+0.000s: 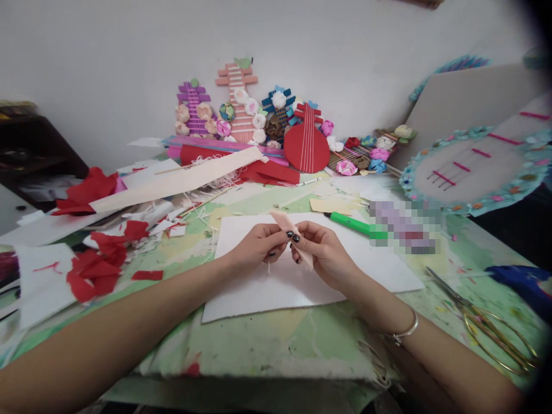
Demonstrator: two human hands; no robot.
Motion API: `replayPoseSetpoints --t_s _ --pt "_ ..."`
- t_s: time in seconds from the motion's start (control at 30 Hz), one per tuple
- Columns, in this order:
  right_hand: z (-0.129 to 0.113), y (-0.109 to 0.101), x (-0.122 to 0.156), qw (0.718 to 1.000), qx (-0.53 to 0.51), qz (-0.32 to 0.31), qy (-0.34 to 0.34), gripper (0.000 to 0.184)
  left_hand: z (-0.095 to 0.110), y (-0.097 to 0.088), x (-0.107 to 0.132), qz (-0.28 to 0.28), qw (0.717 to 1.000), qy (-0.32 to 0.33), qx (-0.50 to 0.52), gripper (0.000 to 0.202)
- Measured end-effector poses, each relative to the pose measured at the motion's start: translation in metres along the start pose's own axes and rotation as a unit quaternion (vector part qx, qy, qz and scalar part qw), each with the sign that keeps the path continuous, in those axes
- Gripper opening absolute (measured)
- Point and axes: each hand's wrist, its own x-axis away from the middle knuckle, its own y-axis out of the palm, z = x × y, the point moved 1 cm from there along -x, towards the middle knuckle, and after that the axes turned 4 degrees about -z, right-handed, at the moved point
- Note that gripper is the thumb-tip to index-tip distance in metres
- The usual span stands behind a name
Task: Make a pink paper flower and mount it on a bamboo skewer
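Between my two hands is a narrow pale pink paper strip (281,219), slanting down to the right. My left hand (263,244) pinches it from the left with thumb and fingers. My right hand (324,250) grips its lower part, the two thumbs almost meeting on it. A short bit of pale thread or string (269,267) dangles below my left fingers. Both hands are above a white board (276,299) lying on the table. Just behind my right hand, a green-handled craft knife (351,223) rests across the board's far edge.
Gold-handled scissors (474,316) and a blue glue gun (524,282) lie at the right. Red paper scraps (97,270) and a long cream strip (185,181) clutter the left. Several lute-shaped paper crafts, one a red lute (297,149), line the wall. A large blue-trimmed fan-like piece (466,167) stands right.
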Motion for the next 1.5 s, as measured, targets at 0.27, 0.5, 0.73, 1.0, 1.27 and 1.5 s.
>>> replayPoseSetpoints --t_s 0.27,0.5,0.73,1.0,1.27,1.5 --pt "-0.005 0.000 -0.001 0.999 -0.028 0.034 -0.011 0.016 0.005 -0.006 0.000 -0.004 0.999 0.012 -0.040 0.032" --pt "-0.006 0.001 -0.002 0.997 -0.048 0.058 -0.004 0.017 0.010 -0.003 0.002 -0.007 0.985 0.053 -0.161 0.030" --pt "-0.005 -0.001 -0.001 0.997 -0.048 0.058 0.005 0.014 0.012 -0.003 0.004 -0.011 0.957 0.095 -0.272 0.031" --pt "-0.005 -0.003 -0.001 0.996 -0.047 0.070 0.007 0.017 0.017 -0.005 0.004 0.005 0.937 0.130 -0.326 0.028" --pt "-0.007 0.001 0.001 0.985 0.147 0.040 -0.080 0.018 0.012 -0.003 0.003 0.014 0.982 0.071 -0.174 0.019" --pt "-0.005 0.003 0.004 0.974 0.198 0.041 -0.104 0.022 0.007 -0.007 0.002 0.041 0.990 0.091 -0.100 0.008"
